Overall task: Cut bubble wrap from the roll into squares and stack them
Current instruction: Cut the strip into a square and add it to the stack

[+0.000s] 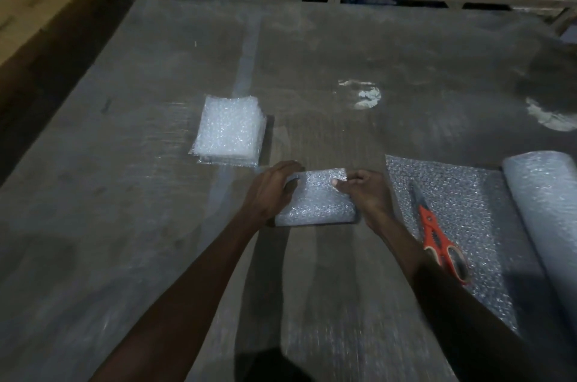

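- A cut bubble wrap square (315,200) is held between both hands just above the bench (125,225), near the middle of the view.
- The left hand (271,191) grips the square's left edge, its fingers (290,166) curled over the far corner.
- The right hand (367,191) pinches the right edge near the far corner, thumb on the near face and the fingers behind it (their tips are hidden by the wrap).
- The stack of squares (229,131) lies on the bench beyond and to the left of the hands, apart from the held piece.
- The roll (543,210) lies at the right edge, with its unrolled sheet (452,194) spread flat toward the hands; the sheet's cut edge is just beside the right hand.
- Orange-handled scissors (437,231) rest on the unrolled sheet with blades closed, pointing away from the person, near the right forearm.
- A cardboard box (46,7) sits at far left.
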A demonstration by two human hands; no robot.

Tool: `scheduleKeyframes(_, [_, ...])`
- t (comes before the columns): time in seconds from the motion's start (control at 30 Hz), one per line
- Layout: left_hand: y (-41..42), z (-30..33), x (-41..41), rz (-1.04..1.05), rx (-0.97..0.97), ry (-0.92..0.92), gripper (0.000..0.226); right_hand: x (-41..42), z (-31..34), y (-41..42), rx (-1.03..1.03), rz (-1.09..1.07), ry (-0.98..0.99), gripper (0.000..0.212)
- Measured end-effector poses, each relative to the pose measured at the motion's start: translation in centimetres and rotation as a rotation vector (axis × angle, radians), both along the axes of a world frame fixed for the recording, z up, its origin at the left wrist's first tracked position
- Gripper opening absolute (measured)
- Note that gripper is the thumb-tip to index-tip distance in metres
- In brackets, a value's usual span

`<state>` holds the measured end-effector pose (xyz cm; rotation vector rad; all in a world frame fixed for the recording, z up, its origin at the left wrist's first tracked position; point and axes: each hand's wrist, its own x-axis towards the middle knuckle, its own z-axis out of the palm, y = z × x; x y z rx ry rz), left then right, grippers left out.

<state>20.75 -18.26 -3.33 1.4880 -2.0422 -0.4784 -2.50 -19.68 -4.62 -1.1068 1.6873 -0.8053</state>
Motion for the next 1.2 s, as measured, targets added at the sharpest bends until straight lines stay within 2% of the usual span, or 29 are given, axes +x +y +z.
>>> scheduleKeyframes(0.13, [-0.3,0.0,0.2,-0.024,0.031,-0.072,0.033,0.3,0.1,0.0,-0.036,0.03,0.066,0.053])
scheduleKeyframes(0.33, [-0.1,-0.4,0.7,-0.072,0.002,-0.169,0.025,-0.2,1.5,1.4,-0.107,-0.096,0.047,0.045])
scheduleKeyframes(0.43, [0.4,-0.1,0.9,-0.06,-0.028,-0.211,0.021,-0.4,1.9,3.2,-0.18,-0.187,0.028,0.028])
scheduleKeyframes(0.6, [2.7,0.3,1.3,0.055,0.011,-0.275,0.027,-1.0,1.5,6.4,-0.195,-0.243,0.054,0.026])
scheduleKeyframes(0.8, [6.7,0.6,0.1,0.155,0.006,-0.289,0.025,-0.2,2.3,8.3,-0.097,-0.095,0.22,0.051])
scheduleKeyframes(1.03, [9.4,-0.1,-1.6,0.204,0.023,-0.258,0.027,0.1,1.6,6.5,0.044,-0.014,0.066,0.064])
scheduleKeyframes(1.1, [9.7,-0.3,-1.8,0.228,0.032,-0.246,0.027,0.1,1.8,6.2,0.075,-0.012,0.015,0.053])
scheduleKeyframes(1.2, [10.0,-0.5,-1.9,0.252,0.062,-0.202,0.028,0.7,3.0,6.4,0.065,-0.037,-0.207,0.018])
